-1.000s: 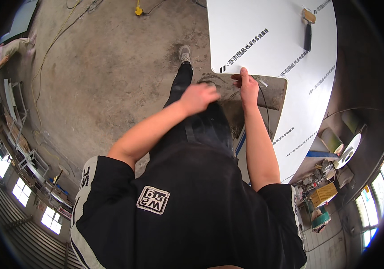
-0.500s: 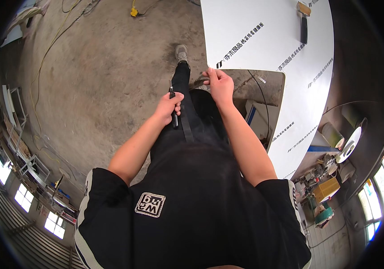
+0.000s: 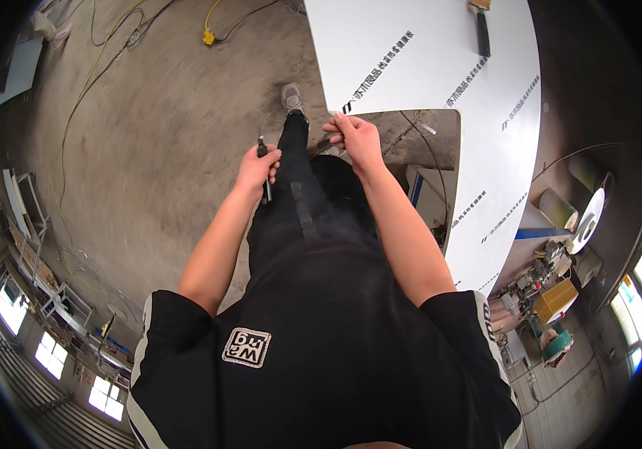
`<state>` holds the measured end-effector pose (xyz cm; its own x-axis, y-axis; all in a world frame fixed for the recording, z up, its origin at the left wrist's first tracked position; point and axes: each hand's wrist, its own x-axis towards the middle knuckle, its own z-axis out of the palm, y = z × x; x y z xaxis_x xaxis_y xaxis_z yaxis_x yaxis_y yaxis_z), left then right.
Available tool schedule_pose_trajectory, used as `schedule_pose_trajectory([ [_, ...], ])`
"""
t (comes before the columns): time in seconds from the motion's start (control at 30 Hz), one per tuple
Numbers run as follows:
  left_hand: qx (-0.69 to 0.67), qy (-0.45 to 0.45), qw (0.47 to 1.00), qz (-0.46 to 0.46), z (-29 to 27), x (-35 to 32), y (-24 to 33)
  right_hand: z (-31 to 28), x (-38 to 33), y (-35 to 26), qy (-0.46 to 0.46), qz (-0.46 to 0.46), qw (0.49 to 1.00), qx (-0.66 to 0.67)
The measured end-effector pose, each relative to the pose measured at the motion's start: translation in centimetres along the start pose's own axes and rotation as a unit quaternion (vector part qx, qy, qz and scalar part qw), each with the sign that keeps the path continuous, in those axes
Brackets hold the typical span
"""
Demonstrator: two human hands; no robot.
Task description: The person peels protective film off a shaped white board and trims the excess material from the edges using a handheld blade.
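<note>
My left hand (image 3: 254,168) is closed around a slim black-handled tool (image 3: 262,148) with a narrow tip pointing away from me; its exact kind is unclear. It is held in the air beside my left trouser leg. My right hand (image 3: 358,141) pinches thumb and forefinger together at the near left corner of a large white board (image 3: 388,82) with dark printed marks. Its other fingers are curled beneath. Whether the fingertips grip the board itself or a thin film on it is too small to tell.
A tool with a tan head and black handle (image 3: 483,34) lies on the board. A rectangular notch cuts into the board's near side. On the concrete floor (image 3: 178,112) run cables and a yellow connector (image 3: 209,37). Equipment and a yellow crate (image 3: 555,301) stand at the right.
My left hand has moved left, away from my leg, with the black-handled tool tilting in it. My right hand stays at the board's corner. The whole view has shifted slightly.
</note>
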<state>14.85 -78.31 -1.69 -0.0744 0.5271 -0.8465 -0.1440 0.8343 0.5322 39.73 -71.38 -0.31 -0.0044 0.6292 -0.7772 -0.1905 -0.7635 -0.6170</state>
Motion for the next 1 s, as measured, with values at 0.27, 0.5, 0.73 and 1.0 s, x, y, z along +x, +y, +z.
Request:
schedule_pose_trajectory([
  [0.27, 0.016, 0.000, 1.000, 0.000, -1.0, -1.0, -0.3, -11.3, 1.9, -1.9, 0.236, -0.127, 0.962, 0.051],
  [0.5, 0.047, 0.026, 0.956, 0.289, -0.7, -2.6, 2.7, -13.9, 0.2, 0.2, 0.194, -0.154, 0.966, -0.070],
  [0.73, 0.374, 0.064, 0.900, 0.213, -4.8, 0.4, -0.9, -14.7, -3.0, -1.0, 0.407, -0.403, 0.739, -0.355],
  [1.0, 0.252, -0.023, 0.966, 0.052, 1.1, -3.1, 1.3, -17.6, 2.2, -2.5, 0.415, -0.332, 0.674, -0.513],
])
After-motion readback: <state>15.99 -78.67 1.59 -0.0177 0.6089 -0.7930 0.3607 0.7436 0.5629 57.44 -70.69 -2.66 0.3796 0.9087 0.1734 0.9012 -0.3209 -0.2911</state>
